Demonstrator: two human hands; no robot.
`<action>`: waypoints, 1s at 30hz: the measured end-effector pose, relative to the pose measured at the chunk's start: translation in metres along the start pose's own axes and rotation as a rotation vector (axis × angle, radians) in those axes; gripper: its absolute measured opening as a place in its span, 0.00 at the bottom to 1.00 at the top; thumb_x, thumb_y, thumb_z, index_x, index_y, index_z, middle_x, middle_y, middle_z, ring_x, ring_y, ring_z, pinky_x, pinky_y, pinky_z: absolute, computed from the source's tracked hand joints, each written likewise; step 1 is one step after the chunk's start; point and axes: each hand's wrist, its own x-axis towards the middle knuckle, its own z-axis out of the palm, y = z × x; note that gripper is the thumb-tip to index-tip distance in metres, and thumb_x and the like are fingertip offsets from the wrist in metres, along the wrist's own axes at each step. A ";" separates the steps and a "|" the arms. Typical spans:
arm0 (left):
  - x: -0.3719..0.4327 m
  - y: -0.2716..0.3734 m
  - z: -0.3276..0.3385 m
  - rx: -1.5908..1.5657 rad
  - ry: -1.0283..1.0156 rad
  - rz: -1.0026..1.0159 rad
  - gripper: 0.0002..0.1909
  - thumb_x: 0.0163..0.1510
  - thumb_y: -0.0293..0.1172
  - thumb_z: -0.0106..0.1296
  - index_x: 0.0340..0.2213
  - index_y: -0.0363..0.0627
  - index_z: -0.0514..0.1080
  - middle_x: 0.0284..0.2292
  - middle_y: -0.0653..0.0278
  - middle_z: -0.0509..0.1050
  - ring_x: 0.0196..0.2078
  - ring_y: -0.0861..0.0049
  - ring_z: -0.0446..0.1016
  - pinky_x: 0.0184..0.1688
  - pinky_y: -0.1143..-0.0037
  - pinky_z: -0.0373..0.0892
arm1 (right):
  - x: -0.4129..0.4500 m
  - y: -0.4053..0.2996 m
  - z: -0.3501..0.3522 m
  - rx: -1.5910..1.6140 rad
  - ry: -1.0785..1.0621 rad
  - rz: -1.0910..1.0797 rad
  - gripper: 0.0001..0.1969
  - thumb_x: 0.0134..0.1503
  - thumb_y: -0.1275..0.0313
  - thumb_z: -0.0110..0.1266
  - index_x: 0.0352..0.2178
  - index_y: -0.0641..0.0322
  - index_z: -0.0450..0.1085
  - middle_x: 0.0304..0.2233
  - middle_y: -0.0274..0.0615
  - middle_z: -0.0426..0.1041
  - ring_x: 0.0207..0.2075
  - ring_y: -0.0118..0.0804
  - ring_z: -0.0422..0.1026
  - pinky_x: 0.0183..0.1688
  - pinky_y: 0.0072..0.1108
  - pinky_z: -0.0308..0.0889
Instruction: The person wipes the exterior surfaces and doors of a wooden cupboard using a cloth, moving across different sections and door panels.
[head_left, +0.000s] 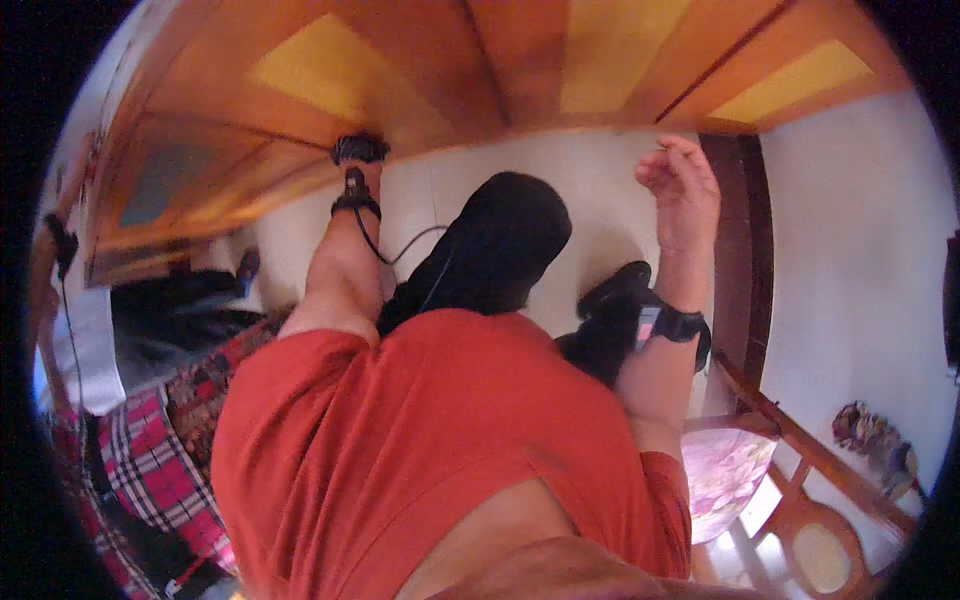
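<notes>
My left hand (362, 161) reaches to the front of a large wooden cabinet or wardrobe (525, 67). Dark, fuzzy-looking material (360, 148) covers most of that hand, so its fingers cannot be made out. Around the left wrist is a black strap (355, 204) with a cable running off it. My right hand (679, 176) is raised over the pale floor near the cabinet's lower edge, its fingers loosely bent, with nothing plainly in them. A black band with a small device (675, 324) circles the right forearm.
One black-clad leg (502, 232) is raised before me. Dark wood trim (739, 262) borders the white wall at right. A wooden chair frame (817, 465) and a floral cloth (724, 480) are at lower right. Pink plaid fabric (154, 465) lies at lower left.
</notes>
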 end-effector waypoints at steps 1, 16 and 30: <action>-0.004 0.010 0.002 -0.105 -0.049 -0.012 0.23 0.49 0.27 0.48 0.49 0.42 0.66 0.55 0.44 0.56 0.60 0.41 0.51 0.61 0.48 0.46 | -0.001 -0.002 0.005 0.084 -0.015 0.085 0.09 0.60 0.70 0.48 0.39 0.63 0.69 0.30 0.43 0.75 0.30 0.34 0.74 0.39 0.24 0.70; -0.118 0.299 0.000 -0.809 -0.390 0.577 0.22 0.45 0.26 0.51 0.45 0.45 0.70 0.54 0.46 0.59 0.58 0.39 0.52 0.60 0.45 0.46 | -0.016 0.000 -0.024 0.210 0.054 0.117 0.08 0.61 0.70 0.45 0.37 0.58 0.71 0.26 0.35 0.74 0.28 0.27 0.73 0.37 0.20 0.69; -0.113 0.436 0.043 0.861 0.427 1.365 0.17 0.46 0.33 0.53 0.41 0.52 0.73 0.55 0.55 0.61 0.62 0.43 0.50 0.58 0.40 0.45 | -0.037 -0.017 -0.055 0.381 0.103 0.076 0.08 0.61 0.68 0.46 0.35 0.58 0.70 0.26 0.37 0.75 0.29 0.28 0.73 0.36 0.19 0.68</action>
